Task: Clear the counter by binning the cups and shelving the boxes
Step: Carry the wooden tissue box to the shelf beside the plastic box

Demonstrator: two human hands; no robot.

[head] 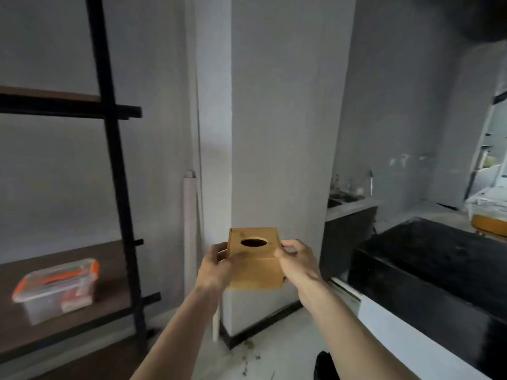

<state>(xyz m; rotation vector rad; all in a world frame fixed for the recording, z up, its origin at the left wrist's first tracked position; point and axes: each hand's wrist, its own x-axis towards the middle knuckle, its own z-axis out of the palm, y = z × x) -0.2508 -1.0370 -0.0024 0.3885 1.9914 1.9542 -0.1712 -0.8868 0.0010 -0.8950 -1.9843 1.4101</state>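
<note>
Wooden tissue box [256, 259] carried in mid-air before the pillar, left hand [216, 266] and right hand [295, 259] pinching opposite sides, shelf [82, 292] lower left; fingertip grip on smooth wood could slip during the swing over

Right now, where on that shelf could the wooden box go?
The brown shelf board is bare behind and right of the clear orange-latched container, up to the black upright. The front left is taken by that container. Both hands, left and right, hold the wooden tissue box.
</note>
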